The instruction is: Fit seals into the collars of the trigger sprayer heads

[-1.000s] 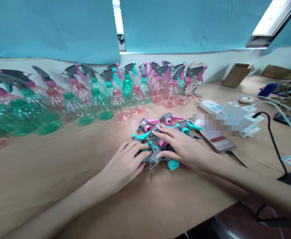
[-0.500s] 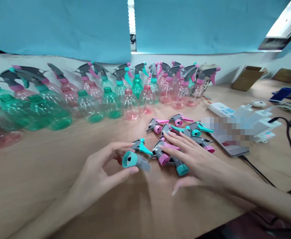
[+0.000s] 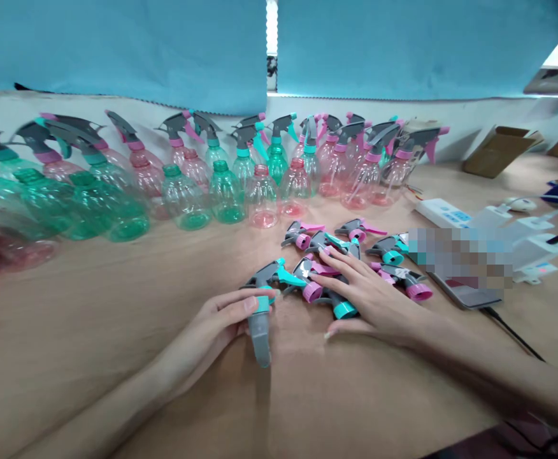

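Between the thumb and fingers of my left hand (image 3: 228, 325), a grey trigger spray head (image 3: 260, 341) with a teal collar points down toward me, slightly blurred. Just behind it lies another grey spray head (image 3: 264, 274) with a teal trigger. My right hand (image 3: 372, 296) lies palm down over the group of loose spray heads, its fingers spread and resting on some of them. Near its thumb is a teal-collared spray head (image 3: 344, 309), and left of its fingertips a pink-collared one (image 3: 311, 290). The fingers partly hide several others.
Open-necked green bottles (image 3: 228, 197) and pink bottles (image 3: 262, 204) stand along the back, before bottles fitted with spray heads (image 3: 398, 169). To the right are a phone (image 3: 474, 290) on a cable, a white power strip (image 3: 444, 213) with chargers, and a cardboard box (image 3: 499, 153).
My left hand has pulled a teal-collared spray head from the group toward me and turned it nose down. My right hand stays spread over the others. The view has swung left.
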The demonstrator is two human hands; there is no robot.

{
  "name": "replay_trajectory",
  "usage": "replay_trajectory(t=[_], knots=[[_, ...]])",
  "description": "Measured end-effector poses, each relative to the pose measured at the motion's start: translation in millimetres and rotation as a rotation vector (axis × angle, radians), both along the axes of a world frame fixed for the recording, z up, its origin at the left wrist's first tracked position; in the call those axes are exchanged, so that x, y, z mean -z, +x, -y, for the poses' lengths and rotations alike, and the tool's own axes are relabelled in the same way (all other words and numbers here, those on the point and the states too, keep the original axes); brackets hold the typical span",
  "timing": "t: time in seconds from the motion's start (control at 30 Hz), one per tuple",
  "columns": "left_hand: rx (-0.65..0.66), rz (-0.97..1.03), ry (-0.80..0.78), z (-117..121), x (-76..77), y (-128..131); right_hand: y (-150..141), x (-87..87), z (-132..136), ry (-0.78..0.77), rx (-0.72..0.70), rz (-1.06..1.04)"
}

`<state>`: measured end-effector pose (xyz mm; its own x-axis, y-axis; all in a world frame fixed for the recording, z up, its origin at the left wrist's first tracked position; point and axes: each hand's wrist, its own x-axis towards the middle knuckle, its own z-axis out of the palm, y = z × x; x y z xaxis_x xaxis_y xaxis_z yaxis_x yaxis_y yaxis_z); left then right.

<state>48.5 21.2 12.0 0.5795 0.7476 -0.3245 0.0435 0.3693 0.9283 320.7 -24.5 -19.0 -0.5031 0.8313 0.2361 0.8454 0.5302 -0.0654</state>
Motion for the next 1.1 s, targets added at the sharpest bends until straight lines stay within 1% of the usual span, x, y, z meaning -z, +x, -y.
replay_trajectory(t=[0.07,0.13,0.2,0.27,0.33,0.4,0.47,0.57,0.7,0.83,0.9,0.97,1.03,1.1], knots=[[0.012,0.022,-0.004,0.7,-0.8,-0.2,1.3,-4.8,-2.0,-0.017,-0.001,-0.042],[0.022,0.034,-0.009,-1.1,-1.8,-2.4,7.7,-9.3,-3.4,0.004,0.042,-0.089],[0.006,0.045,-0.011,-6.6,-3.5,-6.5,19.6,-11.7,-4.0,0.06,0.145,-0.114],[-0.042,0.057,-0.02,-15.8,-6.3,-11.8,34.6,-10.5,-3.1,0.097,0.291,-0.113],[-0.086,0.045,-0.067,-27.4,-9.4,-16.8,48.2,-5.3,-0.6,0.082,0.43,-0.107],[-0.101,0.02,-0.152,-38.4,-11.8,-19.5,57.0,2.2,2.2,0.07,0.478,-0.111],[-0.101,0.029,-0.22,-46.2,-12.5,-18.3,59.4,9.3,3.7,0.035,0.485,-0.109],[-0.093,0.071,-0.238,-50.3,-10.6,-9.0,53.8,13.3,2.7,-0.016,0.477,-0.111],[-0.031,0.126,-0.251,-48.9,-5.2,8.7,41.9,4.7,0.4,-0.054,0.453,-0.133],[0.003,0.138,-0.257,-45.6,-1.5,17.7,42.0,-5.6,-9.3,-0.023,0.475,-0.161],[0.006,0.109,-0.209,-43.4,-0.5,16.6,49.1,-6.0,-22.2,0.007,0.498,-0.164],[0.002,0.068,-0.117,-41.1,0.3,12.2,58.3,-2.9,-38.3,0.014,0.499,-0.157],[0.005,0.06,-0.021,-39.0,0.5,5.3,66.2,1.8,-52.5,-0.009,0.46,-0.147],[0.024,0.08,0.039,-36.7,-1.0,-2.8,69.9,5.0,-60.8,-0.034,0.392,-0.132]])
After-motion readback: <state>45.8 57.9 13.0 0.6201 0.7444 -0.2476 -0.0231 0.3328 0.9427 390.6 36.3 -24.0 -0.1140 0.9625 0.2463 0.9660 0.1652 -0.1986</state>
